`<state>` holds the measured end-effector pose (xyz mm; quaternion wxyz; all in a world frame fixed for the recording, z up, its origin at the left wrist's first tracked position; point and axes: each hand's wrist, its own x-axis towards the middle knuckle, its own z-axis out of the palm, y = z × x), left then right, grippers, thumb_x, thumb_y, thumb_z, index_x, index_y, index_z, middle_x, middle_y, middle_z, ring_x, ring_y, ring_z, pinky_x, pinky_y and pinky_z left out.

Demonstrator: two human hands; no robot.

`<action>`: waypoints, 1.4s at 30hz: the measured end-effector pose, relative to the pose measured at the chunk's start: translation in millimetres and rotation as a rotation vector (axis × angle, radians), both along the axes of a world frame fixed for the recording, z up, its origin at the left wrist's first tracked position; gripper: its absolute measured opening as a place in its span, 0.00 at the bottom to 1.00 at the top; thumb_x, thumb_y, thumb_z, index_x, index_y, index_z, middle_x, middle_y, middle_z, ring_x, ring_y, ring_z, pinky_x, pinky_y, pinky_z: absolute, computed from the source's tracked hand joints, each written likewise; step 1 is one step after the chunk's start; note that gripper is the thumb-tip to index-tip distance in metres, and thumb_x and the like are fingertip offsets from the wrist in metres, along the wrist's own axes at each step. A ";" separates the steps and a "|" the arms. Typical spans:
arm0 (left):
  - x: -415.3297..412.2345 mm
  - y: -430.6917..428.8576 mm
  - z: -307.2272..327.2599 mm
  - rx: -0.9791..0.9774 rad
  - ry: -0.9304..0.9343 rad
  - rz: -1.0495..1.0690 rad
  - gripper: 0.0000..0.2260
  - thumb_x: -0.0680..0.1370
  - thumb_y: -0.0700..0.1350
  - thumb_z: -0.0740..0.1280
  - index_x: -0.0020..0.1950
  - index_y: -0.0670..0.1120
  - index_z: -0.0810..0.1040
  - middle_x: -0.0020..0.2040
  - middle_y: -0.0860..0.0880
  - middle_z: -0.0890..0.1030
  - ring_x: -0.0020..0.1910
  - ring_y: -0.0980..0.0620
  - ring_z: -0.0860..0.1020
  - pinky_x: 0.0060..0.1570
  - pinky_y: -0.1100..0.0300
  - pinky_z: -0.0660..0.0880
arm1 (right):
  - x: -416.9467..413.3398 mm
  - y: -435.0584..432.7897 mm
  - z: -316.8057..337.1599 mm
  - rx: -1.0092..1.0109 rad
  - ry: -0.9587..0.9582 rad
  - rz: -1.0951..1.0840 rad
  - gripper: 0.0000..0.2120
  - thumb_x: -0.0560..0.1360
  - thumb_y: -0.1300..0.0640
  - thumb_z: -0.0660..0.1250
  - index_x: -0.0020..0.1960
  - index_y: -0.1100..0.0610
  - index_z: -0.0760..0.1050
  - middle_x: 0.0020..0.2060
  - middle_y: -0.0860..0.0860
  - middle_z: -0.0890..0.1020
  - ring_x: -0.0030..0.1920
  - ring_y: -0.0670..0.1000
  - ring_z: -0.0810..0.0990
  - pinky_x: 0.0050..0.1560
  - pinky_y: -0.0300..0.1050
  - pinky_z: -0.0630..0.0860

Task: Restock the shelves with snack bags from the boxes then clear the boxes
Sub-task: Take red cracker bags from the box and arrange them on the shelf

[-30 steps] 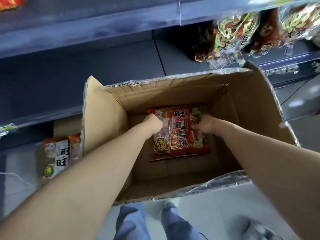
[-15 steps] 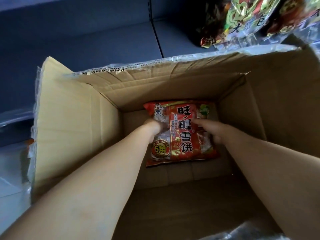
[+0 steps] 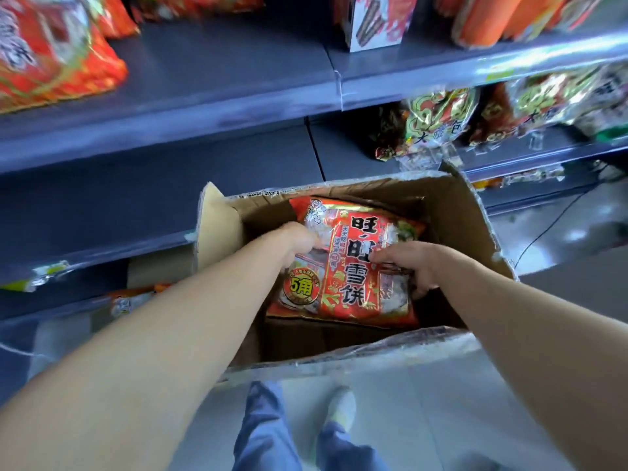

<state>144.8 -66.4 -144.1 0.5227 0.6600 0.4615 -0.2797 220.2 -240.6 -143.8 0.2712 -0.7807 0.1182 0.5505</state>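
Snack bag [image 3: 350,263], red and orange with big printed characters and a round yellow badge near its lower left corner, is in both my hands, inside the open top of the cardboard box [image 3: 472,229]. My left hand [image 3: 299,241] grips the bag's left edge, knuckles up and fingers curled in against the wrapper; the fingertips themselves are hidden from me. My right hand [image 3: 413,266] pinches the right edge, thumb pressed on the printed face and the other fingers curled round beneath it. The bag faces up toward me, its top end tilted toward the far wall of the box, and I cannot tell whether its lower end touches the box bottom.

The box stands on the pale floor [image 3: 424,419] against the blue-grey shelving, flaps upright, with clear tape along its rims. The middle shelf [image 3: 163,185], just behind the box, is bare on the left and holds gold-patterned bags [image 3: 438,120] on the right. On the upper shelf [image 3: 221,73] lie orange bags [image 3: 51,59] at the far left and a small carton [image 3: 373,22] further right. One more bag of the same kind [image 3: 129,302] lies on the lowest shelf to the left of the box. My blue trouser legs [image 3: 268,433] and a light shoe [image 3: 339,406] show below the near rim
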 end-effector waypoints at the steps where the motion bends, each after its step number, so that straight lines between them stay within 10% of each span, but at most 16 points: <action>1: -2.0 0.6 17.8 0.006 0.000 -0.022 0.22 0.76 0.45 0.70 0.68 0.41 0.71 0.66 0.39 0.76 0.64 0.38 0.74 0.64 0.39 0.69 | -1.4 0.2 13.6 -0.010 0.007 0.025 0.27 0.71 0.44 0.71 0.66 0.53 0.70 0.62 0.56 0.77 0.61 0.59 0.77 0.62 0.59 0.68; 7: -14.8 10.0 103.2 0.074 -0.002 -0.105 0.19 0.81 0.42 0.63 0.69 0.37 0.67 0.72 0.40 0.67 0.71 0.40 0.66 0.66 0.46 0.66 | 1.4 12.8 98.2 -0.023 -0.054 0.223 0.34 0.72 0.47 0.70 0.73 0.53 0.61 0.72 0.57 0.67 0.70 0.61 0.66 0.67 0.65 0.62; 10: -20.4 19.1 140.5 0.054 0.006 -0.090 0.06 0.81 0.42 0.62 0.55 0.41 0.71 0.54 0.42 0.78 0.58 0.43 0.76 0.66 0.48 0.67 | 9.7 28.0 137.3 -0.016 -0.165 0.310 0.37 0.72 0.48 0.72 0.74 0.55 0.59 0.74 0.57 0.62 0.73 0.60 0.62 0.71 0.64 0.59; 13: -20.0 42.0 166.4 0.087 -0.083 -0.015 0.16 0.79 0.40 0.65 0.65 0.38 0.70 0.62 0.40 0.77 0.61 0.40 0.76 0.65 0.42 0.69 | 15.0 51.7 181.3 0.015 -0.251 0.393 0.37 0.73 0.48 0.70 0.75 0.58 0.58 0.74 0.58 0.61 0.73 0.62 0.61 0.71 0.63 0.60; 19: -12.6 108.0 206.0 0.291 -0.370 0.167 0.13 0.77 0.36 0.65 0.61 0.36 0.75 0.53 0.41 0.78 0.47 0.45 0.76 0.44 0.54 0.72 | 24.2 116.4 232.1 0.146 -0.533 0.368 0.29 0.76 0.52 0.68 0.72 0.60 0.64 0.71 0.58 0.68 0.70 0.60 0.68 0.64 0.53 0.69; 23: 0.9 157.7 218.4 0.342 -0.548 0.263 0.16 0.77 0.36 0.63 0.64 0.43 0.75 0.61 0.44 0.78 0.57 0.44 0.77 0.55 0.54 0.75 | 36.6 169.9 233.6 0.294 -0.659 0.233 0.27 0.72 0.54 0.72 0.67 0.62 0.69 0.59 0.55 0.77 0.56 0.53 0.76 0.50 0.42 0.71; 26: 13.1 188.4 225.6 0.346 -0.606 0.319 0.24 0.79 0.36 0.60 0.74 0.51 0.66 0.73 0.47 0.68 0.68 0.44 0.69 0.68 0.50 0.67 | 52.9 209.1 227.1 0.355 -0.720 0.186 0.38 0.65 0.47 0.74 0.70 0.58 0.64 0.57 0.52 0.77 0.61 0.57 0.75 0.58 0.51 0.73; 33: 49.2 257.0 224.2 0.291 -0.681 0.361 0.24 0.83 0.38 0.55 0.77 0.50 0.57 0.77 0.47 0.59 0.68 0.47 0.68 0.63 0.51 0.70 | 82.7 284.0 223.1 0.396 -0.776 0.066 0.41 0.71 0.52 0.70 0.77 0.53 0.51 0.67 0.55 0.70 0.66 0.58 0.71 0.66 0.51 0.69; 36: 66.1 284.5 212.4 0.337 -0.670 0.352 0.23 0.83 0.39 0.55 0.77 0.50 0.58 0.75 0.46 0.63 0.49 0.54 0.73 0.48 0.58 0.72 | 96.3 310.5 211.3 0.470 -0.780 0.004 0.36 0.68 0.55 0.71 0.72 0.51 0.60 0.61 0.53 0.76 0.54 0.54 0.77 0.53 0.46 0.75; 42: 93.0 323.1 187.1 0.301 -0.670 0.354 0.23 0.82 0.37 0.55 0.77 0.48 0.59 0.74 0.47 0.64 0.67 0.49 0.67 0.65 0.57 0.65 | 115.5 352.4 190.1 0.572 -0.737 -0.063 0.27 0.71 0.61 0.68 0.67 0.52 0.64 0.57 0.54 0.76 0.43 0.51 0.75 0.31 0.37 0.70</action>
